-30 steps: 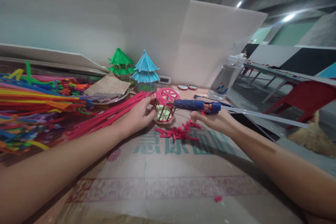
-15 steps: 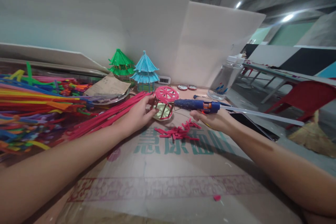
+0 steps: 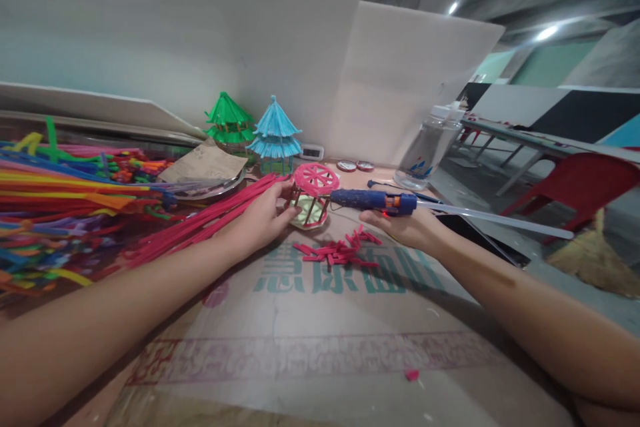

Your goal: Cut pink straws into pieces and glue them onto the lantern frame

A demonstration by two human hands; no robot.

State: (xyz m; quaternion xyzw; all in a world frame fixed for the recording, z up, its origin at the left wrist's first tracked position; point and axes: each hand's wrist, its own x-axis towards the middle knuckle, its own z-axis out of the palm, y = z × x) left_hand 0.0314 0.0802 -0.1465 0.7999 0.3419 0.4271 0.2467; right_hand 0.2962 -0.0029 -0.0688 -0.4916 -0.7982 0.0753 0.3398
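At the centre of the frame, the small pink frame (image 3: 316,180) sits between the hands, its left side gripped by the left hand (image 3: 273,213). The right hand (image 3: 400,225) holds a blue glue gun (image 3: 367,201) (nozzle at the frame's right edge).

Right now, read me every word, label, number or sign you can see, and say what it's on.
Nothing reads clearly.
Table cover: large green characters, too blurred to quote.
White device: display too small.
Round discs: markings too small.
Brown paper: faint marks, illegible.
Clear bottle: blue and red print, no legible words.
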